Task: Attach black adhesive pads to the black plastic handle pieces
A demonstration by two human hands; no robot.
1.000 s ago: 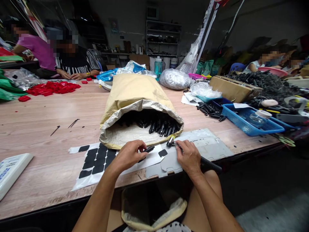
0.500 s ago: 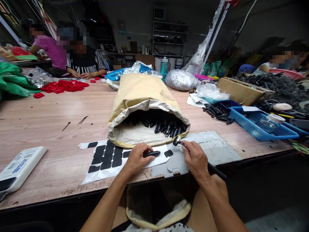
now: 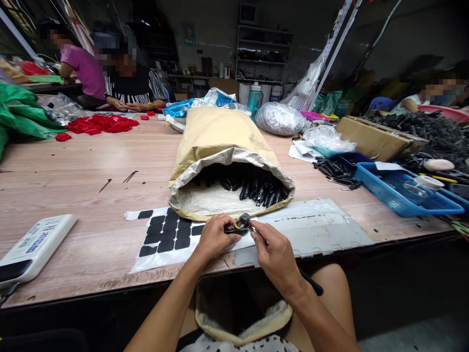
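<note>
My left hand [image 3: 214,238] is closed on a slim black plastic part [image 3: 240,230] low over the front of the table. In my right hand [image 3: 273,249] is a hammer [image 3: 245,219] with a small round dark head and a long handle whose black end shows below the wrist. The hammer head is at the black part, close to my left fingertips; whether they touch I cannot tell. Beneath the hands lies a white sheet with black rounded-square pads [image 3: 168,234]. Just beyond is a tan woven sack [image 3: 220,127], its mouth facing me, with many similar black parts [image 3: 262,192] inside.
A grey board [image 3: 318,227] lies right of the sheet. A blue basket [image 3: 406,208], a cardboard box [image 3: 377,137] and heaped black parts [image 3: 439,129] stand at right. Left are a white device [image 3: 34,249] and red pieces [image 3: 102,123]. Another open sack [image 3: 244,337] is at my lap. Co-workers sit beyond.
My right hand has moved left and brought the hammer head from beside the sack's mouth to the black part. My left hand keeps its hold. The view has shifted slightly.
</note>
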